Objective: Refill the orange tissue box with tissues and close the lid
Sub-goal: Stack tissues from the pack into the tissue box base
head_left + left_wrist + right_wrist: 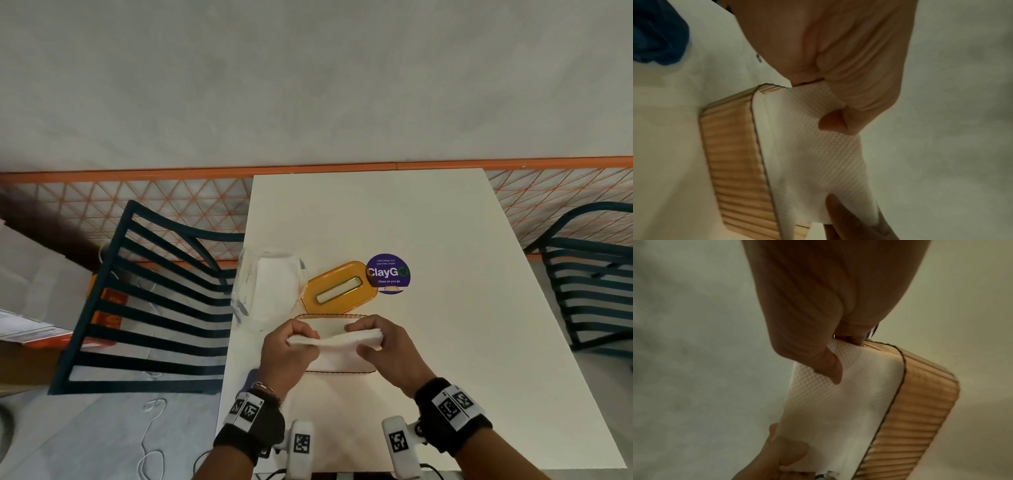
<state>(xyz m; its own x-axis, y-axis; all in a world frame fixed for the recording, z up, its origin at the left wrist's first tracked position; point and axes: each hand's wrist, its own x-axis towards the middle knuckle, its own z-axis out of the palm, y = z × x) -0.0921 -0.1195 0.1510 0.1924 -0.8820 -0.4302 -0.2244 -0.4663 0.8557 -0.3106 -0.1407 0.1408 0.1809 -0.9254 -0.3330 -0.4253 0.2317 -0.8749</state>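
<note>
The orange tissue box stands lidless on the white table, close to me. Its ribbed side shows in both wrist views. I hold a stack of white embossed tissues over the box mouth, its lower edge inside the rim. My left hand pinches the stack's left end, thumb on top. My right hand pinches the right end, thumb pressed on the paper. The orange lid, with a long slot, lies flat just behind the box.
A clear plastic pack of white tissues lies at the table's left edge beside the lid. A purple round sticker is on the table behind the lid. Dark slatted chairs stand to the left and right.
</note>
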